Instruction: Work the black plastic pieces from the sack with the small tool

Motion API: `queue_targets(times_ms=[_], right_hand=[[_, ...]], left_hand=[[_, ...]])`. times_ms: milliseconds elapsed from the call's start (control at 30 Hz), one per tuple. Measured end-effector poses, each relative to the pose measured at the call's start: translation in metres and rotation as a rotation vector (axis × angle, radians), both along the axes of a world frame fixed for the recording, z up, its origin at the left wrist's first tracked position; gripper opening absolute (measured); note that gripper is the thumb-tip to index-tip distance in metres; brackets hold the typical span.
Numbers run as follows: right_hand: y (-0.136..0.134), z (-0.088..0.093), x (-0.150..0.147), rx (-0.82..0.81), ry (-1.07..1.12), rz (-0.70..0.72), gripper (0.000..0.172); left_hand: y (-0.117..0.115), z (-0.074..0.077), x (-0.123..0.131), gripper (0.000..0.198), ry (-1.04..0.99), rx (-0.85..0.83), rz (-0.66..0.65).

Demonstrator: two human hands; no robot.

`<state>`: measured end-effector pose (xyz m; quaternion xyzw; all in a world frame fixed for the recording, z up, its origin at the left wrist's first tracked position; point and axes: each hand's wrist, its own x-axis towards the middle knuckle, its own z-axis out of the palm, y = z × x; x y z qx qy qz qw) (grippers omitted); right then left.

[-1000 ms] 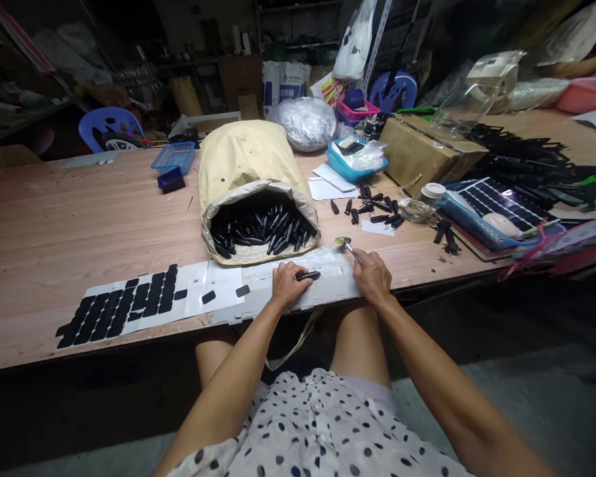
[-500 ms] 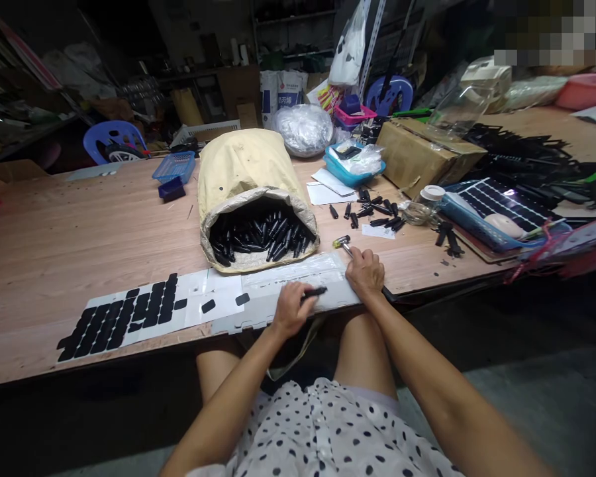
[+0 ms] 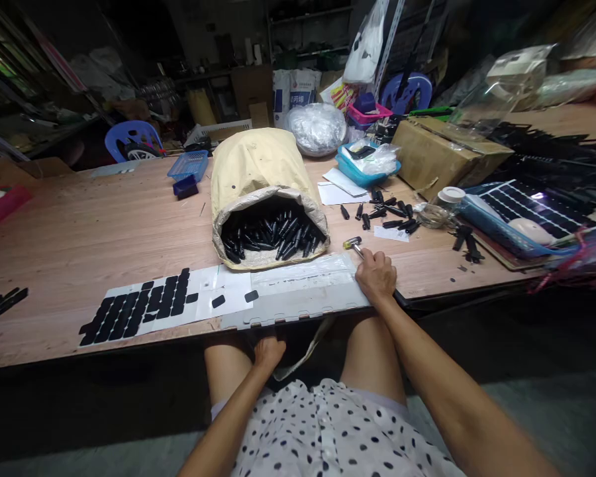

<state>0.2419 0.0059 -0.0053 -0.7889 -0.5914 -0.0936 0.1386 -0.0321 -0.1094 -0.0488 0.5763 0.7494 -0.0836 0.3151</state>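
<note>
My right hand (image 3: 376, 275) is wrapped round the handle of a small hammer (image 3: 353, 244) with a yellowish and black head, resting at the table's front edge. My left hand (image 3: 269, 351) reaches beneath that edge, above my thigh; the fingers are hidden, so whether they hold anything does not show. Between my hands lies a flat grey cardboard sheet (image 3: 298, 291) with clear film along its back. Behind it a cream sack (image 3: 261, 159) lies on its side, its mouth facing me, full of slim black pointed plastic pieces (image 3: 278, 235).
Left of the cardboard, a white sheet (image 3: 198, 305) carries rows of black stickers (image 3: 139, 305). Loose black pieces (image 3: 395, 211) lie right of the sack. Farther right are a cardboard box (image 3: 427, 159) and a blue tray (image 3: 496, 218). A strap (image 3: 302, 351) hangs below the edge.
My left hand has gone from above the cardboard, where it held a black pointed piece, down below the table edge. My right hand keeps its grip on the hammer. The view has turned slightly left.
</note>
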Motion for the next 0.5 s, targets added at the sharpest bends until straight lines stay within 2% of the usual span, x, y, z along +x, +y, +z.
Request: queue_targets(times_ms=[67,133,233,300,367,433,500], right_hand=[[0.0,-0.002,0.001,0.002,-0.004,-0.004,0.036],[0.001,-0.004,0.001,-0.001,-0.004,-0.005,0.036],[0.001,-0.007,0.002,0.01,-0.002,0.003,0.036],[0.001,-0.008,0.002,0.018,0.001,0.008,0.036],[0.001,-0.008,0.002,0.015,0.005,0.006,0.036],[0.001,-0.007,0.0,0.009,0.009,0.001,0.037],[0.001,-0.005,-0.001,0.004,0.013,-0.002,0.037]], left_hand=[[-0.003,0.014,0.007,0.035,-0.072,0.012,-0.051],[-0.005,0.032,0.014,0.031,-0.222,0.072,-0.181],[0.013,0.062,0.023,0.024,-0.416,0.174,-0.324],[0.044,0.08,0.027,0.026,-0.454,0.298,-0.3],[0.085,0.093,0.029,0.027,-0.387,0.473,-0.222],[0.125,0.1,0.033,0.024,-0.258,0.598,-0.168],[0.157,0.103,0.038,0.022,-0.119,0.616,-0.136]])
